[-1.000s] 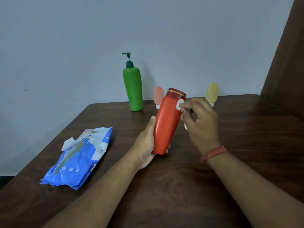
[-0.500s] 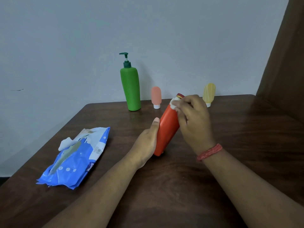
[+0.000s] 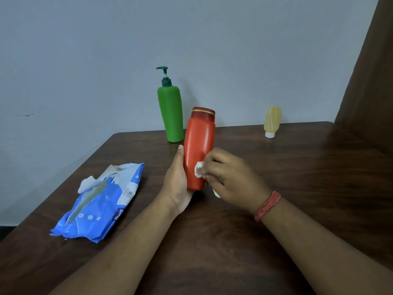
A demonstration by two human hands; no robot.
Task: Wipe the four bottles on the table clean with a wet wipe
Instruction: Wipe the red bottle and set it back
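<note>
Orange bottle [image 3: 198,150] stands nearly upright mid-table, the left hand [image 3: 177,184] wrapped round its lower body; the right hand [image 3: 230,179] pinches a wet wipe [image 3: 198,172] against its lower front.

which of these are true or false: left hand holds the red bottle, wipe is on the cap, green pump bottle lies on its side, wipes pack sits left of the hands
1. The left hand holds the red bottle: true.
2. The wet wipe is on the cap: false; the right hand presses it on the lower body.
3. The green pump bottle lies on its side: false; it stands upright.
4. The wipes pack sits left of the hands: true.
</note>
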